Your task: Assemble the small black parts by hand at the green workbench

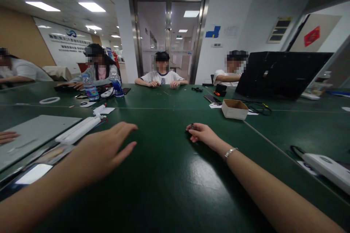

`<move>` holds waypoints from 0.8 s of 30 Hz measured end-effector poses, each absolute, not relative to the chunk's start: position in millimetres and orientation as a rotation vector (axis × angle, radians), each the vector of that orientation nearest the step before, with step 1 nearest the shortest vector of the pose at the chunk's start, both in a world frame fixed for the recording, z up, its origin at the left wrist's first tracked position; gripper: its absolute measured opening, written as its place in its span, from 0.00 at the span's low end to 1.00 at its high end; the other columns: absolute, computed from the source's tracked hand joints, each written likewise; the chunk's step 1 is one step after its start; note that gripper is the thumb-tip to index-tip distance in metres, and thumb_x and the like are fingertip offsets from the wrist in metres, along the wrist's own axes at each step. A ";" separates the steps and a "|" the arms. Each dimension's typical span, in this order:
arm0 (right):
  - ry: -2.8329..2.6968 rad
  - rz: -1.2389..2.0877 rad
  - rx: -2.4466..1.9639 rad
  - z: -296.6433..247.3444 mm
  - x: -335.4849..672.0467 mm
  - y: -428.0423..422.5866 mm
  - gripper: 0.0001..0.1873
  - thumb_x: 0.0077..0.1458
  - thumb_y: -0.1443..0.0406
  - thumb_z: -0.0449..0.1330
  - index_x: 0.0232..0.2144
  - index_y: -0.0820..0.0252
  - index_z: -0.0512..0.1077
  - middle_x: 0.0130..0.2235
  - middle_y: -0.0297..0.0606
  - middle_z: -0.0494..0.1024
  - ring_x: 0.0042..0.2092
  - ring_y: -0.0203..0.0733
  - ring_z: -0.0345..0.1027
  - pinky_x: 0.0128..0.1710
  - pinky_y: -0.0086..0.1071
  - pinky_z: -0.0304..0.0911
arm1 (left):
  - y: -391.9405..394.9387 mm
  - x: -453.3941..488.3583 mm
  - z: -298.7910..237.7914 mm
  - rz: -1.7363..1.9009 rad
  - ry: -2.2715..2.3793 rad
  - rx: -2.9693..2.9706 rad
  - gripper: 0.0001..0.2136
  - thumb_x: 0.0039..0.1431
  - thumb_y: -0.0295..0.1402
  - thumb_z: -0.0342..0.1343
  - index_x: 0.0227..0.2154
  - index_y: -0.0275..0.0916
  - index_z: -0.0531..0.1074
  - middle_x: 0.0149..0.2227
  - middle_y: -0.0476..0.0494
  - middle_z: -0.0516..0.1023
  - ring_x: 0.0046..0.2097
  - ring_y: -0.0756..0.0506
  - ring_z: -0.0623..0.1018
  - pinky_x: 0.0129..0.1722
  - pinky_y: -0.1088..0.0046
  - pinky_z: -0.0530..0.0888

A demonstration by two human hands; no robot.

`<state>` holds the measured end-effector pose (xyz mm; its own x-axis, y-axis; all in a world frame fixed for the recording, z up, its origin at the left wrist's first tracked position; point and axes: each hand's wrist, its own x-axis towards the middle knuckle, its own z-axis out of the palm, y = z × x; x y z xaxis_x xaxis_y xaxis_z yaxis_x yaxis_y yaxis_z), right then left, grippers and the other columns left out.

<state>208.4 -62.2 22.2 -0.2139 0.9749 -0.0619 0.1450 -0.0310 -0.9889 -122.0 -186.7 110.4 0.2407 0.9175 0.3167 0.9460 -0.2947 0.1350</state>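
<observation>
Green table (169, 189), left hand (104, 149) spread, right hand (201, 134) pinching small dark part (192, 126)

Ceiling panels (92, 6) at eleven o'clock light my dim view; glare sheens the green table (202, 174), edges bend, my near forearms blur.

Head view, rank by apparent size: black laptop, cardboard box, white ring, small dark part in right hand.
1. black laptop
2. cardboard box
3. white ring, slightly farther off, so true order against the box is unsure
4. small dark part, smallest though nearest
</observation>
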 end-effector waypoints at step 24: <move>-1.548 0.867 -1.266 9.0 140.6 -8.6 0.07 0.53 0.72 0.60 0.37 0.63 0.73 0.29 0.34 0.75 0.16 0.29 0.65 0.09 0.19 0.59 | -2.4 6.1 6.1 -1.935 -1.696 -2.596 0.06 0.53 0.32 0.56 0.35 0.40 0.72 0.35 0.46 0.76 0.37 0.47 0.75 0.40 0.71 0.71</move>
<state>140.6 -8.6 9.0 -0.0417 0.9747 0.2196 0.3222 0.2212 -0.9205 6.1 -2.4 6.1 0.0729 0.8766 0.4757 0.3566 -0.4683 0.8084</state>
